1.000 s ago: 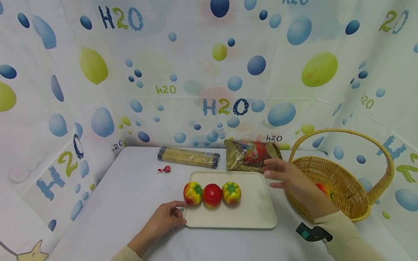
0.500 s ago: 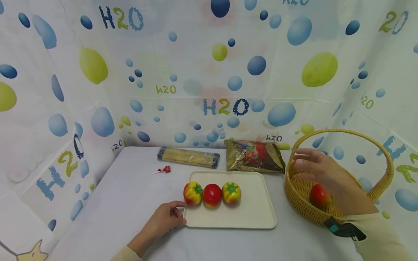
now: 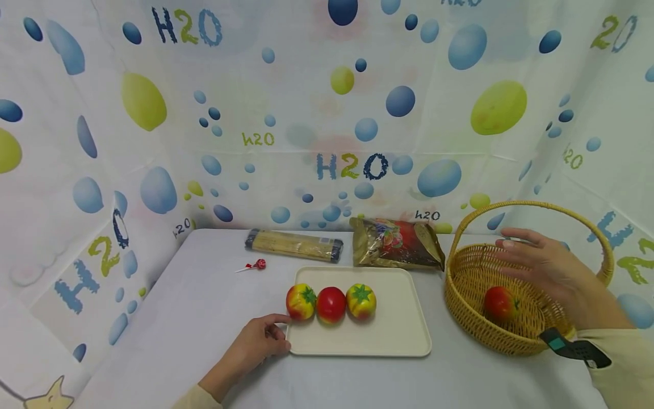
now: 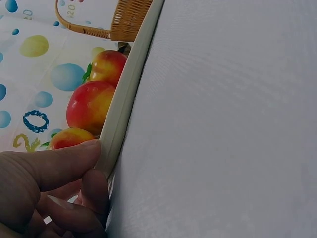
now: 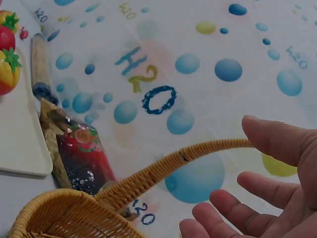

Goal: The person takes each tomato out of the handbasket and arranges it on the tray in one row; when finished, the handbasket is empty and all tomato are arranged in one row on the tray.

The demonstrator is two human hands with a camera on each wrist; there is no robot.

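Note:
My left hand (image 3: 258, 344) pinches the left rim of a cream tray (image 3: 395, 329), thumb on top and fingers curled at its side in the left wrist view. On the tray, a row holds a red-and-yellow tomato (image 3: 300, 302), a red tomato (image 3: 331, 305) and a yellow tomato (image 3: 360, 301) with a green leafy top. My right hand (image 3: 554, 270) hovers over the right part of a wicker basket (image 3: 467, 318), its fingers spread and holding nothing. Inside the basket lies another red tomato (image 3: 499, 304). The right wrist view shows the open palm beside the basket's handle (image 5: 163, 168).
Behind the tray lie a gold and red snack bag (image 3: 398, 244) and a long pack of thin sticks (image 3: 293, 245). A red lollipop (image 3: 260, 264) rests to the left. Patterned curtain (image 3: 327, 113) surrounds the white table. The basket's tall handle arches over its opening.
My right hand has moved right, from beside the tray to over the basket, bringing the tomato inside into fuller view. The left hand stays at the tray's rim.

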